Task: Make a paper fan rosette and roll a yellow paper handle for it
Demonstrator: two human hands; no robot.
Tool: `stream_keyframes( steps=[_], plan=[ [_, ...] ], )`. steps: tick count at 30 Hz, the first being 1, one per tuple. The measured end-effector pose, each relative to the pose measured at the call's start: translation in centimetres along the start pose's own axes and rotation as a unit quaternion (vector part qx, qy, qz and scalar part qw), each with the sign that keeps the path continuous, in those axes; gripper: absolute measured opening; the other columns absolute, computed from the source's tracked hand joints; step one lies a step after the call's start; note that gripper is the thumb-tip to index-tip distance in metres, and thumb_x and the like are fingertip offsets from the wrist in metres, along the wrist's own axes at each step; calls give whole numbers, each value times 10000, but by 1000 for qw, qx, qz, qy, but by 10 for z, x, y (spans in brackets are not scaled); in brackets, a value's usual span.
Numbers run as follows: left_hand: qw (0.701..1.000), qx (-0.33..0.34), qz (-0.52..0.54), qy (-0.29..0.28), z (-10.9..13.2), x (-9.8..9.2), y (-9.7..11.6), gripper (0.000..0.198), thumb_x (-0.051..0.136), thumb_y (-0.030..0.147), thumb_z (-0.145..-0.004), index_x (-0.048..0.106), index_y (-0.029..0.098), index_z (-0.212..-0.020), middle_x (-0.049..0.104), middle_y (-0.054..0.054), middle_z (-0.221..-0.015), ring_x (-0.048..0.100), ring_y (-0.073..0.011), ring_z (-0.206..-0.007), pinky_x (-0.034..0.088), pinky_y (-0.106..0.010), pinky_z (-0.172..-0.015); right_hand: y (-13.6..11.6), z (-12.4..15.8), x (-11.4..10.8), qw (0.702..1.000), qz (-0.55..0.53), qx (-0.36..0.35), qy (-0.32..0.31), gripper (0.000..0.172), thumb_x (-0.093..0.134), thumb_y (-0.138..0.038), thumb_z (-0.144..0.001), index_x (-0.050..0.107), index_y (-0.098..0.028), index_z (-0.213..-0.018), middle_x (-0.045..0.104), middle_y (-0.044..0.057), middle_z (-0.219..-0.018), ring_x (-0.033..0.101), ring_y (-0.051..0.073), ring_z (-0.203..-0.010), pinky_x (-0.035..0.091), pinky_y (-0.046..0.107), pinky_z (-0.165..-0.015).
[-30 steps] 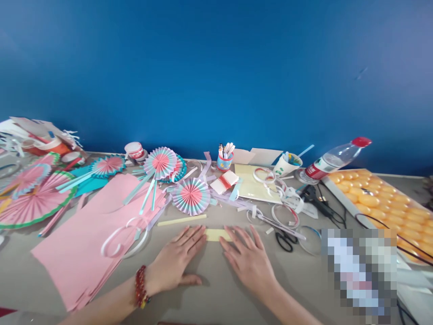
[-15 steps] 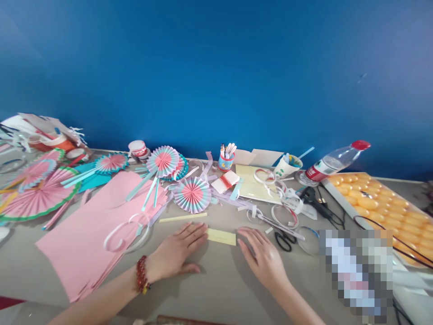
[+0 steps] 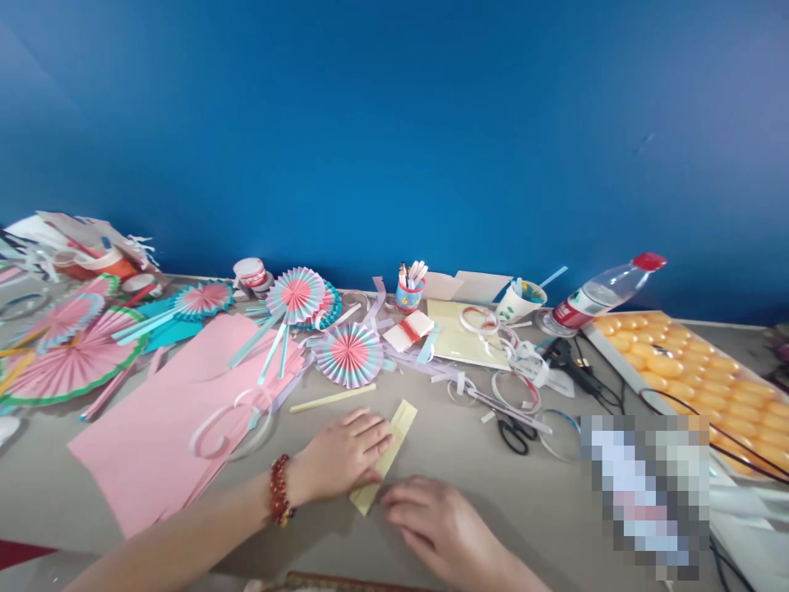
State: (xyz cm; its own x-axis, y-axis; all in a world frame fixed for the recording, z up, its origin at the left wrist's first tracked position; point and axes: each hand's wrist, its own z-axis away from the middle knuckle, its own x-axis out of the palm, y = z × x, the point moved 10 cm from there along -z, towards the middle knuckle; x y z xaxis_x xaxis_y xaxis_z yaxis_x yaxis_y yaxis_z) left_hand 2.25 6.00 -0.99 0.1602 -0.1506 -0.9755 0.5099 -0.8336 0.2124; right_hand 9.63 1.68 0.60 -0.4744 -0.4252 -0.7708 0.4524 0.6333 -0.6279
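Note:
A pale yellow folded paper strip (image 3: 399,427) lies slantwise on the grey table, its upper end pointing away to the right. My left hand (image 3: 345,452), with a red beaded bracelet at the wrist, rests flat across the strip's middle. Its fingers are stretched out over the paper, covering part of it. Close beside the strip's lower end is my right hand (image 3: 435,518), fingers loosely bent, thumb apart and nothing visible in it. A thin yellow strip (image 3: 333,399) lies just beyond my left hand.
Pink paper sheets (image 3: 141,436) lie left, with folded paper rosettes (image 3: 349,355) behind. Black-handled scissors (image 3: 514,436), paper rings and a glue gun (image 3: 567,362) are at right. A plastic bottle (image 3: 601,296) leans near the blue wall. A pen cup (image 3: 410,294) stands at the back.
The yellow strip has turned from lying crosswise to slanting, with more of its length showing. My left hand has shifted right onto it; my right hand has come nearer me and left, fingers more bent.

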Motion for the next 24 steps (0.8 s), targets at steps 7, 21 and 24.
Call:
stream_keyframes(
  steps=[7,21,24],
  plan=[
    [996,85,14,8,2,-3,-13,455,418,158,-1001,421,285,-1438,535,-25,-1438,380,-196,-1405,288,-431,-1177,49,-6,-33,975,197,53,83,366,520,-100,-861,612,-234,-1189,614,78,-1286,524,258,-1188,463,410,-973],
    [999,-19,-14,27,14,5,-21,355,570,391,-953,552,177,-1235,614,-88,-1087,570,-247,-986,465,-392,-877,41,-13,-18,954,259,-97,117,162,504,-170,-970,656,-203,-1015,704,71,-979,616,203,-940,490,341,-842],
    [999,-29,-18,37,17,4,-18,208,473,221,-1000,563,185,-1185,618,-66,-1044,562,-225,-962,449,-373,-845,40,-13,-17,959,243,-90,117,220,441,-153,-987,657,-194,-976,695,70,-918,615,189,-891,493,329,-815]
  ],
)
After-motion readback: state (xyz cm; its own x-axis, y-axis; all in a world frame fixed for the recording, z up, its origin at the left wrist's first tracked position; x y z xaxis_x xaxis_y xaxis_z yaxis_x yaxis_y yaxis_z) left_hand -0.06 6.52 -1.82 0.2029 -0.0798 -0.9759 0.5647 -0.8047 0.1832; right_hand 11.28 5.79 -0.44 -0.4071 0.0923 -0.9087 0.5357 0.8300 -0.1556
